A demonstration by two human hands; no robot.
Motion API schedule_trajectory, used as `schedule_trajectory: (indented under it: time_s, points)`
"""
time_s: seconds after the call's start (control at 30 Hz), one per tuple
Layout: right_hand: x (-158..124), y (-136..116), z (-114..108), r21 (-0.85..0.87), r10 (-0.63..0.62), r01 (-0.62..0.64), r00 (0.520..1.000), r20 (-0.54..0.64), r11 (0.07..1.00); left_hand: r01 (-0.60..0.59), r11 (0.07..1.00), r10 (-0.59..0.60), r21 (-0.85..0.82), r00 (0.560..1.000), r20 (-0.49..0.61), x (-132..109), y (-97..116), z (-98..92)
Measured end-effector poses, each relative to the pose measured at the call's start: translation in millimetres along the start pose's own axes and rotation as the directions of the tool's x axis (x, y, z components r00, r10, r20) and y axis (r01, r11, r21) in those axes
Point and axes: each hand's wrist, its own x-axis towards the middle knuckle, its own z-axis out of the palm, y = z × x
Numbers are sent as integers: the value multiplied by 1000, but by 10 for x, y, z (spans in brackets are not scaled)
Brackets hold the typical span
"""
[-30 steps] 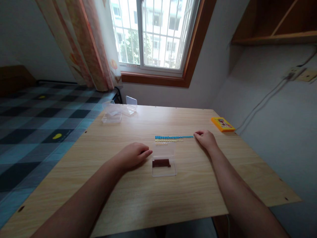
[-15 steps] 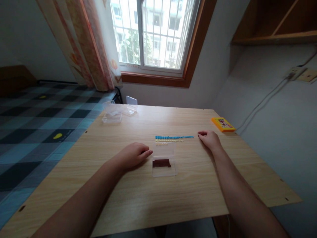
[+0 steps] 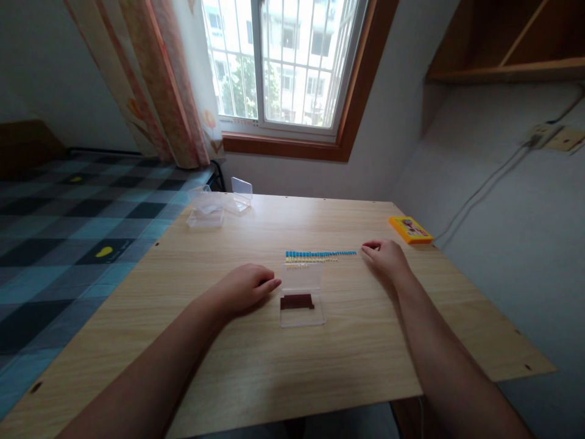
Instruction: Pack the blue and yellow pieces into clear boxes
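My left hand (image 3: 244, 286) rests palm down on the wooden table (image 3: 256, 366), fingers loosely curled and pointing at a small clear plastic box (image 3: 301, 302). The box lies open and holds a row of dark brown pieces (image 3: 297, 301). Behind it a long row of small blue pieces (image 3: 320, 253) runs left to right, with a shorter row of yellow pieces (image 3: 311, 260) just in front. My right hand (image 3: 386, 259) lies on the table just right of the blue row's end, fingers curled, nothing visible in it.
Two more clear plastic boxes (image 3: 205, 213) stand open at the table's far left corner. A yellow card box (image 3: 410, 229) lies at the far right edge. A bed with a checked blue cover (image 3: 68, 244) adjoins the table's left side. A window is behind.
My right hand drew back a little to the right from the end of the blue row and now sits just clear of it. My left hand has not moved.
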Motion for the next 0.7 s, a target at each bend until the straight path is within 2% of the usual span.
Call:
schedule_trajectory:
  time_s: [0.07,0.13,0.2,0.23,0.3,0.37,0.5,0.7]
  points:
    - [-110,-189,-101,50,-115,113,992,49,992,8,1000,-8,18,1000,-2,-11,30,-8]
    - [-286,-430,-180,125,-280,265,951,130,956,8,999,-8,36,1000,-6,-23,65,-12]
    - [-507,-686,-210,282,-580,520,791,197,806,3,999,-2,49,1000,-9,-35,95,-9]
    - [-620,-805,-204,338,-660,579,721,212,741,-1,999,2,52,1000,-10,-39,108,-6]
    - [-820,-996,-159,378,-751,651,605,265,658,-7,998,8,58,1000,-7,-44,126,0]
    - [-953,-1109,-92,361,-767,678,538,348,640,-17,998,17,63,1000,0,-44,136,5]
    - [-1023,-1159,10,315,-741,693,481,469,649,-31,997,30,68,999,10,-39,143,15]
    - [-1038,-1201,52,281,-739,723,450,501,631,-44,996,44,80,999,1,-43,153,37]
